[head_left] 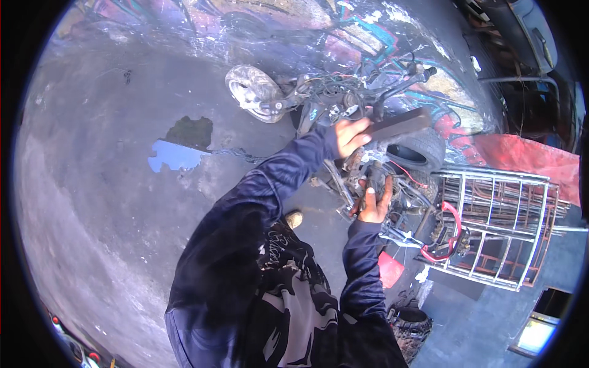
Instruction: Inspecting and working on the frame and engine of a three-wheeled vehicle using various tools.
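Note:
A stripped motorcycle frame with loose wires and bare metal parts stands in front of me. My left hand reaches over it, its fingers closed on one end of a dark brown, flat, oblong block. That block looks slightly smeared, and I cannot make out its exact kind. Lower and nearer, my right hand has its thumb and fingers around a dark, stubby part amid the frame's metalwork. Whether this part is fixed to the frame is hidden. A pale wheel is at the frame's far left end.
A black tyre lies beyond my hands. On the right are a metal rack, a red curved tube and a red sheet. A painted wall runs behind. A blue broken sheet lies on the floor.

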Demonstrator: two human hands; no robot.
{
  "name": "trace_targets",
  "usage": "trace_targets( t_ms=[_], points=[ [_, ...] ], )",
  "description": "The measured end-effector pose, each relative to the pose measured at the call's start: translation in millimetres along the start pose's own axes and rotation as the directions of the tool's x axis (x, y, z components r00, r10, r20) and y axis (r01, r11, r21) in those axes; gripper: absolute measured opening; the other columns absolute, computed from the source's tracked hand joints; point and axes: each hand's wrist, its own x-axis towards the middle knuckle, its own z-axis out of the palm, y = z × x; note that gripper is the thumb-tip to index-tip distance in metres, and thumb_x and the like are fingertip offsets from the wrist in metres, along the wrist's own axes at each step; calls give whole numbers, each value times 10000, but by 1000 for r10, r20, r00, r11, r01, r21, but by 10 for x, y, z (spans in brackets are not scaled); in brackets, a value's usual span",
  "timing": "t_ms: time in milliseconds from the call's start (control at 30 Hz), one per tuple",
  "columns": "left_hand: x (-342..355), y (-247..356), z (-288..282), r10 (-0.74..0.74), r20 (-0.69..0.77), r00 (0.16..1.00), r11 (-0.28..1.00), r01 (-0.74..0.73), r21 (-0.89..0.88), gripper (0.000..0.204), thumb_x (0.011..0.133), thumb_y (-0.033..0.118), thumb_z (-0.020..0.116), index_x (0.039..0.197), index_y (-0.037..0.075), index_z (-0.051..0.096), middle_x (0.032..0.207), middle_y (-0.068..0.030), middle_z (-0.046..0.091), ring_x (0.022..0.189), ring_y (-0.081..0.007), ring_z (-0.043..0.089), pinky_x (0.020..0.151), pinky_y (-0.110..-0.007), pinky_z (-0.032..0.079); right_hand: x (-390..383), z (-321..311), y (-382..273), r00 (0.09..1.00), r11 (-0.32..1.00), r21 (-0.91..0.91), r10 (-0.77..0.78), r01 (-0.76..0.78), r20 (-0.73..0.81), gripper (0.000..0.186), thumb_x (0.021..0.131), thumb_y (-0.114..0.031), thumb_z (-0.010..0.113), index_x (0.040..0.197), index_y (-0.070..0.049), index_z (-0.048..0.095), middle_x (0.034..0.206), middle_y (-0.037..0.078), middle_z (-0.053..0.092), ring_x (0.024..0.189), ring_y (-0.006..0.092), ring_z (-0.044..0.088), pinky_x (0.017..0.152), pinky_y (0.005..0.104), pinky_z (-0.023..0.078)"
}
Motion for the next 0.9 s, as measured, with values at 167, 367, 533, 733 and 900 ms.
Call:
trace_targets(
  t_ms=[167, 367, 533, 733, 900],
  points=[
    [-128, -178, 90, -4, -153, 988, 991, -17, -135, 436, 966, 417, 486, 1159, 27, 521, 864, -253, 594, 804, -442, 622, 674, -453, 484, -48, 97, -93, 999, 999, -16, 33, -33, -12, 680, 939, -119, 516, 1511, -156, 149, 1011, 175, 659, 380, 145, 452, 348, 276, 386],
    [356, 364, -681, 183, -295, 938, 983, -173, 57, 402, 965, 410, 507, 1078, 24, 515, 708, -222, 578, 681, -460, 608, 571, -435, 476, 21, 1, 0, 999, 1000, 5, 9, -9, -44, 675, 947, -109, 520, 1512, -151, 151, 1039, 150, 662, 383, 118, 435, 340, 260, 368],
    [-366, -314, -321, -61, -197, 978, 968, 106, 227, 404, 950, 335, 541, 1167, -6, 522, 711, -229, 598, 617, -453, 593, 558, -467, 466, -29, 96, -85, 1000, 1000, 24, 15, -15, -3, 680, 947, -111, 529, 1508, -130, 146, 1014, 143, 674, 370, 100, 420, 330, 246, 356],
    [-2842, -999, 6, -750, 69, 657, 637, 691, 341, 440, 943, 429, 500, 1158, 54, 578, 930, -267, 649, 925, -462, 615, 793, -516, 490, 24, 15, -61, 998, 999, 34, 29, -27, -47, 675, 942, -95, 529, 1504, -126, 158, 1006, 138, 672, 375, 94, 422, 338, 243, 356],
    [-2688, -1139, 93, -171, -442, 880, 836, 367, 408, 337, 953, 286, 540, 1127, 2, 586, 1047, -261, 649, 841, -465, 630, 725, -475, 519, -65, 49, -18, 1000, 999, 34, 13, -13, 13, 701, 940, -145, 552, 1510, -154, 146, 1041, 189, 661, 376, 118, 442, 325, 264, 358]
  ],
)
